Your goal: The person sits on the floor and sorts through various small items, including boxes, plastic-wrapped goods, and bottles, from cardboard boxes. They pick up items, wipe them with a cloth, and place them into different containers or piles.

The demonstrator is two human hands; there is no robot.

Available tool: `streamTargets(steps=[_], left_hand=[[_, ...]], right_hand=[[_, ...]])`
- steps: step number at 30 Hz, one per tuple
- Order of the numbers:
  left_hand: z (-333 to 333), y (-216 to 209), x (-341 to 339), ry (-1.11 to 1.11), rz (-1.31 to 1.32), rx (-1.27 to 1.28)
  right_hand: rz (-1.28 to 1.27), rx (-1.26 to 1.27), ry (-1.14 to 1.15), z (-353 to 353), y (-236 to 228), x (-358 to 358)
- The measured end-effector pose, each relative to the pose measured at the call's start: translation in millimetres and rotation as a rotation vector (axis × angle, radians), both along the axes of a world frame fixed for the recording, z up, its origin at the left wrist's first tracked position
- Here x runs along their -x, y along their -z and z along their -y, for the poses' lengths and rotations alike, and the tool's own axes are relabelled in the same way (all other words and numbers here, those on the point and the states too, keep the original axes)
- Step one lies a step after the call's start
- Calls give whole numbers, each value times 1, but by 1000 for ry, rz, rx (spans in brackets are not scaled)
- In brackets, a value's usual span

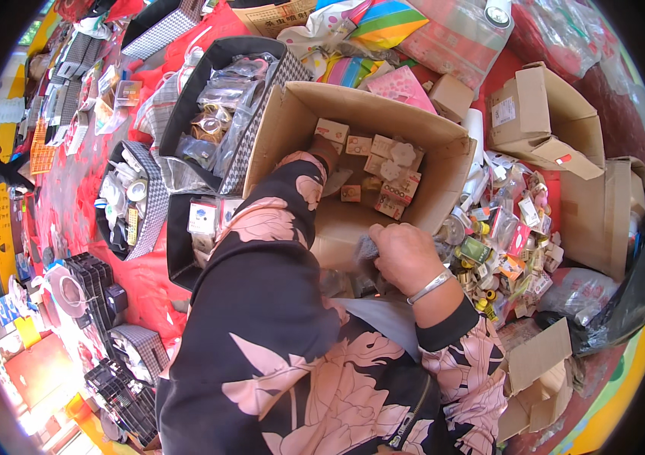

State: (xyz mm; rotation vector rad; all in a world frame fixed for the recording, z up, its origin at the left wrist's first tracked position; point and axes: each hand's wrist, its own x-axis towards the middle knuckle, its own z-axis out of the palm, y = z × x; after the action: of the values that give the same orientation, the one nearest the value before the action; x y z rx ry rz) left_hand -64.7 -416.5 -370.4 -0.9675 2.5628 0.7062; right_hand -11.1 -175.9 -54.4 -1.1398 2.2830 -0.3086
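An open cardboard box stands in front of me, with several small printed cartons and some pale flower-shaped pieces on its bottom. My left hand reaches down inside, in shadow by the box's left wall and close to a small carton. Its fingers are too dark and hidden to make out. At the near edge of the box, my right hand is closed round a bunched grey cloth. A silver bangle circles that wrist.
Left of the box stands a black-lined fabric bin of bagged goods, with a smaller bin beyond. A heap of small bottles and packets lies to the right, below another open carton. Red sheeting covers the floor.
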Motion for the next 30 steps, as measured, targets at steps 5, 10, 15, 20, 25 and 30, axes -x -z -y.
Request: streamTargets(steps=[5, 10, 15, 20, 25, 30], left_hand=[[9, 8, -2, 112, 42, -12], [24, -7, 5, 342, 81, -52], [29, -72, 3, 694, 168, -136], [10, -111, -11, 959, 223, -134], [-9, -95, -35, 1094, 359, -13], [7, 9, -46, 1048, 344, -4]], right_hand=[[-24, -8, 6, -3, 1, -6], [-77, 32, 26, -4, 1, -4], [-76, 35, 29, -3, 1, -6], [-65, 22, 14, -3, -1, -7], [-73, 4, 9, 1, -1, -7], [-41, 21, 4, -1, 2, -9]])
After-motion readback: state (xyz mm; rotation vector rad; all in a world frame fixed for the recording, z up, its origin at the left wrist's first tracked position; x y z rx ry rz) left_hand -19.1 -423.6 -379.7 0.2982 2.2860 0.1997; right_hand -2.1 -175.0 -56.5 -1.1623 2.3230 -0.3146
